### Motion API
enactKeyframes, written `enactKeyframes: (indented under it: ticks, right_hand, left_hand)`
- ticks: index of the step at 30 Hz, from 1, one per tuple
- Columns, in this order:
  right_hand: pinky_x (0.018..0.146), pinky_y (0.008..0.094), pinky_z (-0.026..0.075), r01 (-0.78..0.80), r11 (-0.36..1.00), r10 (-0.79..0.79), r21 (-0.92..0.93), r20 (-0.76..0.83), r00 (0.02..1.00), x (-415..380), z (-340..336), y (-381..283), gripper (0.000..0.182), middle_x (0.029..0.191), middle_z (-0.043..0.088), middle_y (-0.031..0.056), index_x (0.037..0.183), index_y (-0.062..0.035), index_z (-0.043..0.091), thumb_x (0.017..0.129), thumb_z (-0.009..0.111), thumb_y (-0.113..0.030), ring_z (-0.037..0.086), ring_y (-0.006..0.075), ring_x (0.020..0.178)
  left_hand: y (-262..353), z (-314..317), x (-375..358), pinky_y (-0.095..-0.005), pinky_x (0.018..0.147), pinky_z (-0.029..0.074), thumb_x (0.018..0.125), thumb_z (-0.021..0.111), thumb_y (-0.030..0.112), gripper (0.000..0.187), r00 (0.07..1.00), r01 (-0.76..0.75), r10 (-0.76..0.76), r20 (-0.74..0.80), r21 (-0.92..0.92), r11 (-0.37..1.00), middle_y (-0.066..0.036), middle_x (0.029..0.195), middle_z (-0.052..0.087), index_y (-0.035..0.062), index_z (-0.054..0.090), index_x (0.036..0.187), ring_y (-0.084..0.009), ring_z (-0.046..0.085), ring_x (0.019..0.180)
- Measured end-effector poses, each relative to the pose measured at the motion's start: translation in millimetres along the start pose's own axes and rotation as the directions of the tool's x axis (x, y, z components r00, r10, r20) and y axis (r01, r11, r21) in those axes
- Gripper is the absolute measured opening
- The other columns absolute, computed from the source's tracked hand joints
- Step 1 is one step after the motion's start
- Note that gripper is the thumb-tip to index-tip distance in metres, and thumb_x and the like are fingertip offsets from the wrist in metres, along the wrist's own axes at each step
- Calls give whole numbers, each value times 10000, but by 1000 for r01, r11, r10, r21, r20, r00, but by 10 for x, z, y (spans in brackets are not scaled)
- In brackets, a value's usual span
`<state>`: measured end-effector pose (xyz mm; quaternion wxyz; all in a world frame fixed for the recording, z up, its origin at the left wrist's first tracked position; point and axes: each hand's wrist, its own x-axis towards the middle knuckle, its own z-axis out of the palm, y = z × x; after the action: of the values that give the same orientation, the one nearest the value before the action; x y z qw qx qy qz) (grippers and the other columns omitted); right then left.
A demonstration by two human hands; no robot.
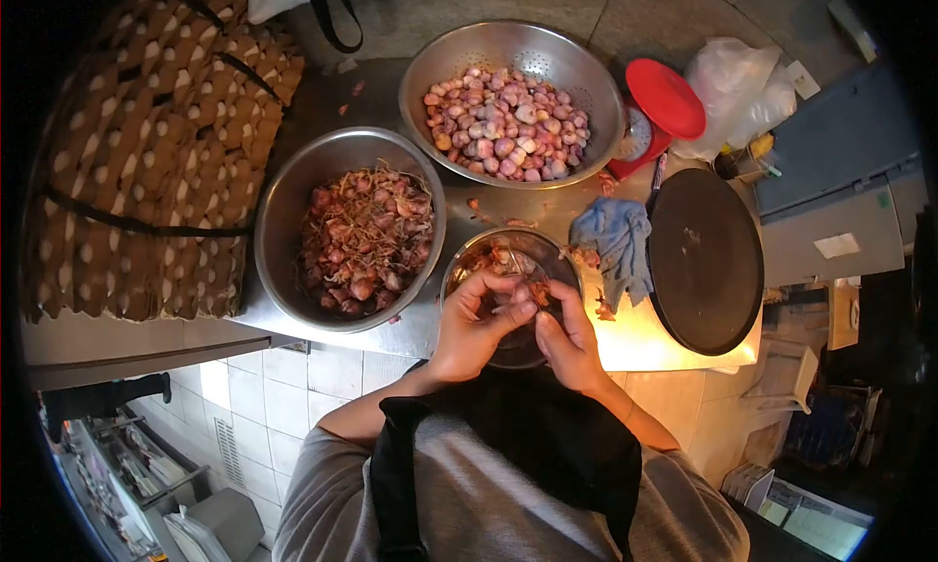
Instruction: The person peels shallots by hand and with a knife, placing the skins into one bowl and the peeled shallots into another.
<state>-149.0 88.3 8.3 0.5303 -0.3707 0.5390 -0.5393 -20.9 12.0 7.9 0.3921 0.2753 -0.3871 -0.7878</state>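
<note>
Over a small metal bowl, my left hand and my right hand meet with their fingertips around a shallot in brown, papery skin. Both hands are closed on it in a pinch. Reddish-brown skins lie inside the small bowl, partly hidden by my fingers. A thin, pale streak shows by my left fingers; what it is I cannot make out. To the left stands a large metal bowl of unpeeled shallots with dry roots. Behind, a metal colander holds peeled pink shallots.
A blue cloth and a dark round pan lie to the right. Behind them are a red kitchen scale and plastic bags. Stacked egg trays stand on the left. Loose skins dot the metal table.
</note>
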Motion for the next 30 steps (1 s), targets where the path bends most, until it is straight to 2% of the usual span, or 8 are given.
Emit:
enactKeyframes:
  ticks: [3,5,10,17,20,24,27,30]
  right_hand:
    - [461,157,268,17,994,-18,112,6,1000,36,36,11,266,808,480,-16,1137,-52,368,898,443,-142,346,23,543]
    - [439,166,264,-8,982,8,188,2,1000,58,22,-15,233,727,456,-15,1113,-69,367,907,423,-164,336,31,510]
    - [332,193,196,-167,919,155,357,64,986,82,-97,-112,143,498,284,-6,1056,-186,373,927,354,-245,208,74,361]
    - [333,195,201,-217,906,175,363,146,974,66,-85,-179,166,499,294,-1,1068,-180,368,927,354,-266,219,72,350]
    - [350,186,198,-203,908,174,368,112,978,49,-61,-235,180,521,319,-20,1047,-146,363,921,385,-273,252,53,384]
    - [358,184,199,-161,915,189,370,-40,981,113,-148,-204,177,534,319,-26,1046,-144,367,917,400,-260,259,52,403]
    - [358,184,201,-116,950,138,289,-58,989,127,-280,-163,165,550,337,-22,1042,-148,372,914,409,-246,283,49,418]
    - [410,171,226,-62,977,84,202,-99,992,106,-254,-153,349,573,337,-41,1239,-145,306,915,408,-222,295,39,459]
  left_hand:
    - [-63,-23,3,-224,776,439,757,628,-16,231,1000,0,0,19,38,999,-23,882,561,25,511,952,-83,530,845]
    - [-86,-36,3,-244,778,453,759,614,-31,240,998,-31,24,55,136,990,-42,913,556,26,507,966,-104,529,871]
    - [-39,7,40,-281,807,471,843,526,47,247,992,122,-121,39,-17,992,-65,1008,540,13,487,1084,-134,532,920]
    - [-45,-59,96,-295,809,477,872,487,84,246,964,262,-258,59,-77,962,-64,1054,523,43,486,1115,-149,533,958]
    - [-59,-83,92,-290,806,477,864,504,96,252,972,227,-221,83,-71,971,-68,1059,530,51,488,1112,-159,539,954]
    - [44,-81,71,-294,799,482,870,487,100,260,950,278,-242,196,-187,942,-85,1086,528,54,471,1126,-180,548,950]
    - [141,-49,47,-295,798,484,880,463,100,262,952,280,-221,214,-304,911,-96,1091,530,61,456,1139,-189,553,947]
    - [178,-37,58,-290,805,481,887,447,106,263,962,270,-236,139,-353,896,-96,1080,533,70,445,1148,-188,556,941]
